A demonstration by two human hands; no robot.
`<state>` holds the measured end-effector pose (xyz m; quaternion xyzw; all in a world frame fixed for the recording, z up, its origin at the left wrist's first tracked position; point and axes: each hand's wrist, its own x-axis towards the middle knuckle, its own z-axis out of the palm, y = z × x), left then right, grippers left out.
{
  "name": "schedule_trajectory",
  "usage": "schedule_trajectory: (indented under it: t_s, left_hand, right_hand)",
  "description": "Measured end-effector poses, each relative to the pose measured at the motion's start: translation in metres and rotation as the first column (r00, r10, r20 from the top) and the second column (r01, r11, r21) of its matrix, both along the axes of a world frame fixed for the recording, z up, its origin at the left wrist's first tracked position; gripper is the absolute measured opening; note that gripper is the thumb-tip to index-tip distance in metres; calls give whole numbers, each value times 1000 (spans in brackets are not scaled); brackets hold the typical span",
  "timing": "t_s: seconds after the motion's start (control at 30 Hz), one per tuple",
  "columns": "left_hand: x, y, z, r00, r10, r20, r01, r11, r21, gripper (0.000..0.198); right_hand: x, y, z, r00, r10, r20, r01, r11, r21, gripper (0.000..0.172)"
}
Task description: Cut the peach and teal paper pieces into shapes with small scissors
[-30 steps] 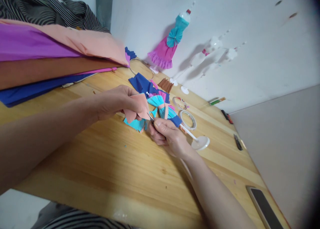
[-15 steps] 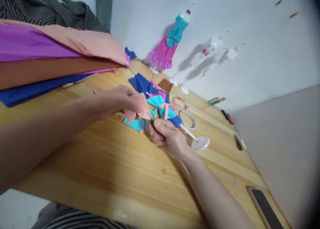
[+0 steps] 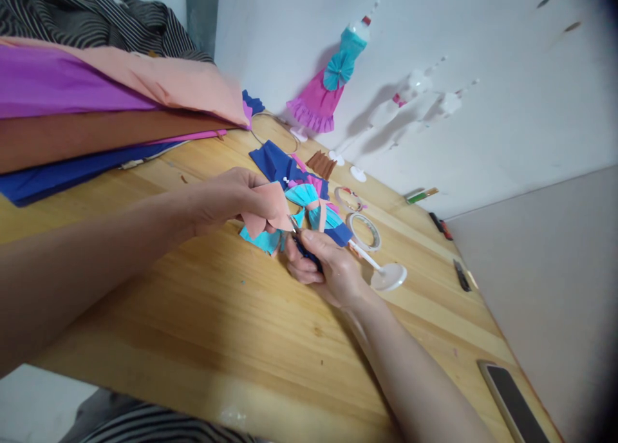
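A pale wood table (image 3: pixel 203 340), its grain streaked light and dark, slants across the room from 10 o'clock to 4 o'clock. A white wall (image 3: pixel 502 95) rises behind it from 12 o'clock to 2 o'clock, marked by two small dark spots (image 3: pixel 543 2) at 2 o'clock and soft grey shadows (image 3: pixel 364 118) at 1 o'clock. A grey-green strip (image 3: pixel 201 18) borders the wall at 11 o'clock. At 3 o'clock, a plain greyish surface (image 3: pixel 555 250) meets it along a straight seam. Light glints off the tabletop at 7 o'clock.
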<state>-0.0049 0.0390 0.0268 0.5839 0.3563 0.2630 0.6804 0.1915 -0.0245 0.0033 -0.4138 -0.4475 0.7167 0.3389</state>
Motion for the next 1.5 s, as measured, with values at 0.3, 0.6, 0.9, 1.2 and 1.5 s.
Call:
schedule_trajectory:
  t_s: [0.3,0.6,0.9,1.2,1.5]
  left_hand:
    - [0,-2,1,1000,-3,5,3,1000,20,8]
    - [0,1,-2,1000,-24,7,23,999,33,8]
    - [1,-4,-1,998,-54,-17,54,997,48,8]
    - [2,-3,-4,998,-55,-10,56,998,38,5]
    - [1,-2,-7,998,-56,-27,58,997,47,6]
  right_hand:
    - [1,1,3,999,13,33,-13,1000,-7,38]
    - [1,0,2,998,-7,59,6,1000,26,38]
    - [-2,-2,-1,998,-22,51,20,999,43,37]
    - [-4,-2,-1,998,-31,61,29,999,36,37]
    - [-2,-2,-3,998,-26,57,25,1000,17,38]
